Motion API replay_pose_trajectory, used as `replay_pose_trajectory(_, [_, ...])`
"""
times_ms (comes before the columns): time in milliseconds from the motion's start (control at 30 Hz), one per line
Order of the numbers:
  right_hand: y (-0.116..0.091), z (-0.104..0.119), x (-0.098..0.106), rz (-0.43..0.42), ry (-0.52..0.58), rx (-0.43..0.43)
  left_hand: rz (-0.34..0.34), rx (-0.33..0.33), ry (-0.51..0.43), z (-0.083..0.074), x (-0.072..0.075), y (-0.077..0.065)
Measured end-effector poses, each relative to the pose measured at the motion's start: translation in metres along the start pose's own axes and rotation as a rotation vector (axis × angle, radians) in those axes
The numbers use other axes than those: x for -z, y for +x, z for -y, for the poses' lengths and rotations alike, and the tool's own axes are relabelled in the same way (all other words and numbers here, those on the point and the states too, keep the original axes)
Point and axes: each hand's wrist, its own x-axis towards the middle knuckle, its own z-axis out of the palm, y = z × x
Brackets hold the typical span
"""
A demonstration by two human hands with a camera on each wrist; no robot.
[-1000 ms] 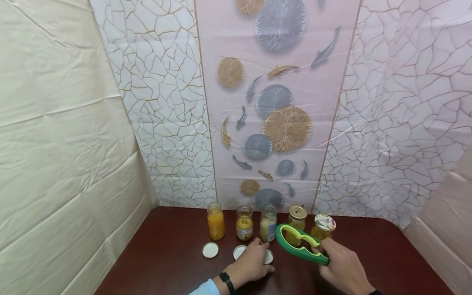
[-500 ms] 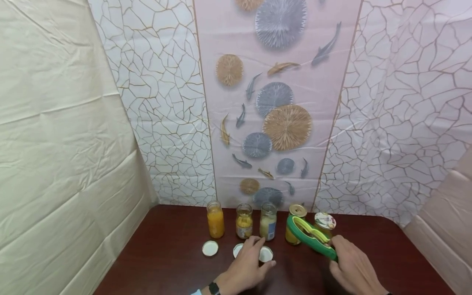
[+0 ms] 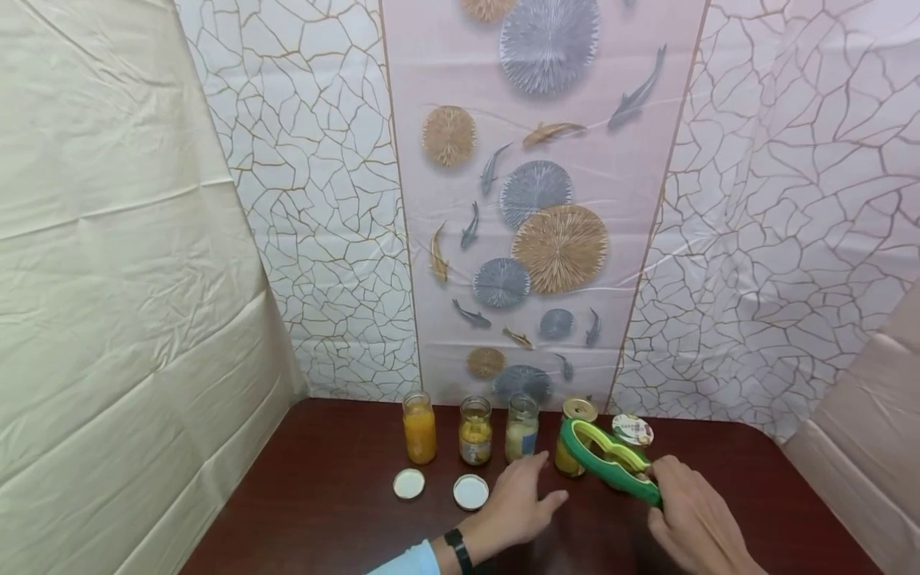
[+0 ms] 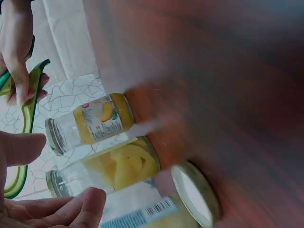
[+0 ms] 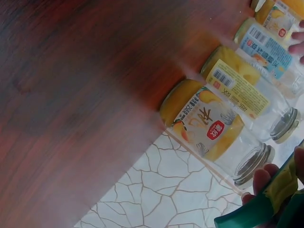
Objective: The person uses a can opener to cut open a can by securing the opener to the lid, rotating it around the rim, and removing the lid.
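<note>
My right hand grips the handle end of a green jar opener with a yellow-green inner edge. In the head view its loop overlaps the gold-lidded jar and the jar with a printed white lid. My left hand holds nothing, thumb and fingers spread apart, in front of the open jar of pale fruit. The left wrist view shows a lid, white inside up, on the table near that jar; the hand hides it in the head view.
An open jar of orange contents and an open jar of yellow fruit stand to the left in the row. Before them lie a left lid and a second lid. Behind the dark red table hangs a patterned cloth.
My left hand has moved right off the second lid and now covers the third lid. My right hand has carried the jar opener right, over the two lidded jars.
</note>
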Motion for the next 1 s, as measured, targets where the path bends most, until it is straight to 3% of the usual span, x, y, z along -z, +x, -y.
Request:
replay_pose_trajectory(200, [-0.001,-0.001,0.001,-0.024,-0.004,0.01,0.027,0.072,-0.008,-0.005,-0.015,0.026])
replay_pose_trajectory(333, [0.001,-0.002,0.003,-0.05,-0.019,0.043,0.023,0.096,-0.081,-0.001,-0.03,0.043])
replay_pose_trajectory(467, [0.005,-0.002,0.004,-0.054,-0.039,0.048,-0.071,0.086,-0.154,0.001,-0.04,0.06])
replay_pose_trajectory(667, [0.008,0.001,0.005,-0.062,-0.05,0.038,-0.277,-0.059,-0.21,0.005,-0.048,0.081])
replay_pose_trajectory(767, [0.01,0.002,0.006,-0.052,-0.057,0.037,-0.362,-0.096,-0.233,0.006,-0.052,0.087])
replay_pose_trajectory(867, [0.011,0.004,0.006,-0.044,-0.058,0.03,-0.405,-0.099,-0.235,0.005,-0.053,0.087])
replay_pose_trajectory(1000, [0.011,0.005,0.006,-0.013,-0.06,0.004,-0.403,-0.106,-0.228,0.005,-0.052,0.086])
